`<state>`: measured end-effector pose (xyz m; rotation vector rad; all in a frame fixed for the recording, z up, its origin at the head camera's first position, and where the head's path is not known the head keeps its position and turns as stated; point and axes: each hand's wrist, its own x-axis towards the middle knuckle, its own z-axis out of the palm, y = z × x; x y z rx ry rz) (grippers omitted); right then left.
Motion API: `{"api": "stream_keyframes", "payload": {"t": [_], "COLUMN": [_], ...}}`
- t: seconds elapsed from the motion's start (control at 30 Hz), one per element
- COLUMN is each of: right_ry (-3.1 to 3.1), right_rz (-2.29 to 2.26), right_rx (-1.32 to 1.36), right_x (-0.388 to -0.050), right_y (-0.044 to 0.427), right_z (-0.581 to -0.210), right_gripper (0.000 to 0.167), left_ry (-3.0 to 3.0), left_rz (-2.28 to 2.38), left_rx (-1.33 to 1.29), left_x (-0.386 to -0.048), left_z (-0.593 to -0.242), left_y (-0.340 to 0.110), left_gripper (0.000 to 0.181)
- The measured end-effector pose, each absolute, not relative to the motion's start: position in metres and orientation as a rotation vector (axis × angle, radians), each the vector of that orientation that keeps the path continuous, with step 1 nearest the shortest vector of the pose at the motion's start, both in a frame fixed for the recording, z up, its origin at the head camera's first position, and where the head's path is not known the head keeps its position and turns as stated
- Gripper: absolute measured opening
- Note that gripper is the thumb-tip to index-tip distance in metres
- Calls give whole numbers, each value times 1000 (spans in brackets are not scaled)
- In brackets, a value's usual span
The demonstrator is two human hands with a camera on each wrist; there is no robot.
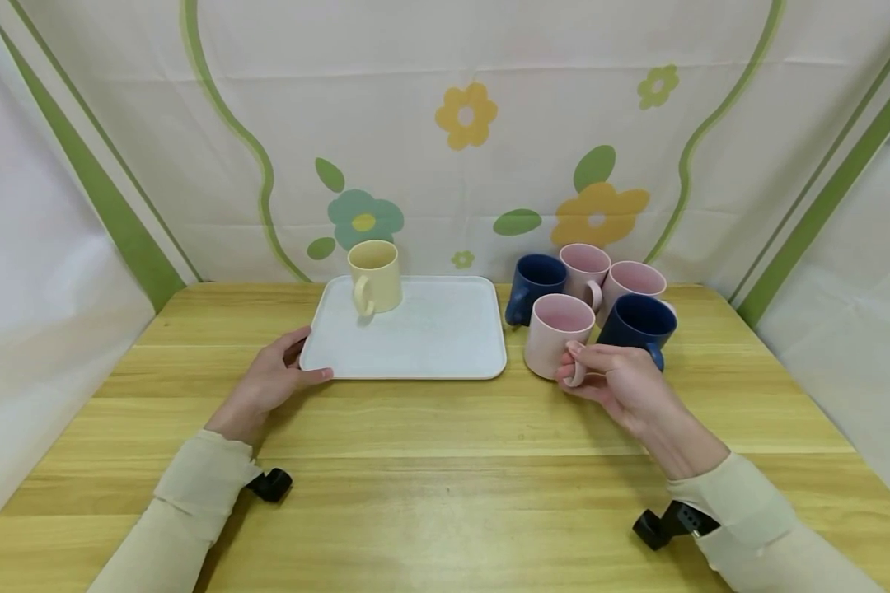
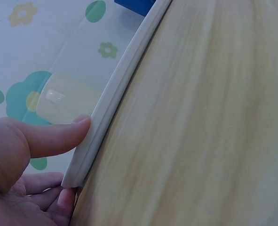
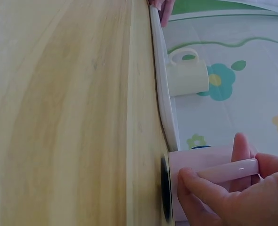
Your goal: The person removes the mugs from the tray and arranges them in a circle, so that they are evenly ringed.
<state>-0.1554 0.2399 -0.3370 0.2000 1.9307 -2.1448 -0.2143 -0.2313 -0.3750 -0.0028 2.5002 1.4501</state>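
My left hand (image 1: 270, 377) grips the near left corner of a white tray (image 1: 445, 346); in the left wrist view the thumb lies on the rim and other fingers curl at the edge below. On the tray's back left part stands a pale yellow mug (image 1: 377, 278), upright, handle toward the front. To the right of the tray, my right hand (image 1: 623, 380) pinches the handle of a pink mug (image 1: 552, 342), also seen as a pink mug (image 3: 200, 159) in the right wrist view. The mug is upright; whether its base touches the table I cannot tell.
Behind and beside the held mug are two dark blue mugs (image 1: 536, 276) (image 1: 636, 321) and two more pink mugs (image 1: 584, 262) (image 1: 635, 280), close together. All stand on a wooden table (image 1: 430, 478). A flower-printed curtain (image 1: 445, 181) hangs along the back edge.
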Motion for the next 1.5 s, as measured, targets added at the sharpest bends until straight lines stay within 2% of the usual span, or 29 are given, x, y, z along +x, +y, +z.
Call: {"api": "stream_keyframes", "payload": {"t": [0.8, 1.5], "right_ry": [1980, 2095], "right_rz": [-2111, -1974], "right_rx": [175, 187], "right_x": [-173, -173], "right_y": [239, 232], "right_z": [-347, -346], "right_gripper": [32, 52], "left_ry": [2501, 2481], "left_rz": [1459, 1468], "left_rx": [-9, -19], "left_x": [-214, -213], "left_z": [-374, -376], "left_y": [-230, -231], "left_gripper": [103, 102]}}
